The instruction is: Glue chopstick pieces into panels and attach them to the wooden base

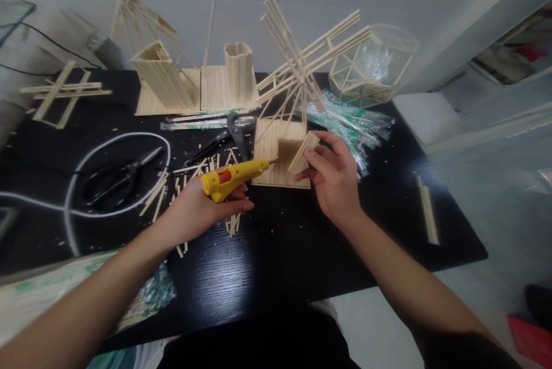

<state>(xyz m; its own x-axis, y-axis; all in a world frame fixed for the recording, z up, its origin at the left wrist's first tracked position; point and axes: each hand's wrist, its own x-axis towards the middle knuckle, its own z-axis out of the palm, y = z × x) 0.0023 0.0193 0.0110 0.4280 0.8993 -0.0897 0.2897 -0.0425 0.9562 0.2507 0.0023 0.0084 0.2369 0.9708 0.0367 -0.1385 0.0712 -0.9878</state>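
Observation:
My left hand grips a yellow glue gun, its nozzle pointing right at a small upright wall of wooden sticks. My right hand pinches a small panel of glued sticks, tilted against that wall. Both stand on a flat square base of sticks on the black table. A windmill-like frame of long sticks rises just behind the base.
Black scissors, a white cable and loose sticks lie left of the gun. At the back stand stick houses, a stick cup and a geometric stick frame. Plastic wrappers lie right.

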